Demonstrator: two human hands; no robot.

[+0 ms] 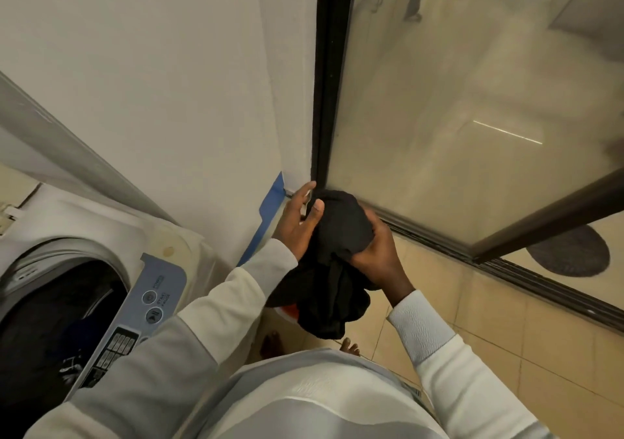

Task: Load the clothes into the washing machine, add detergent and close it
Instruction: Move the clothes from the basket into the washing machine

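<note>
Beige tiled floor [506, 354] | right hand [374, 253] grips bunched black cloth [341, 236] | left hand [297, 224] straight-fingered, pressing it

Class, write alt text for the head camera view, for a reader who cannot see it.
A person in white sleeves holds a black garment between both hands: the right hand grips it, the left hand presses against it. The open washing machine stands at lower left with dark clothes inside; a glass door is on the right.

beige tiled floor [506, 337] bears bare feet [349, 348] and a round dark mat [570, 253].
</note>
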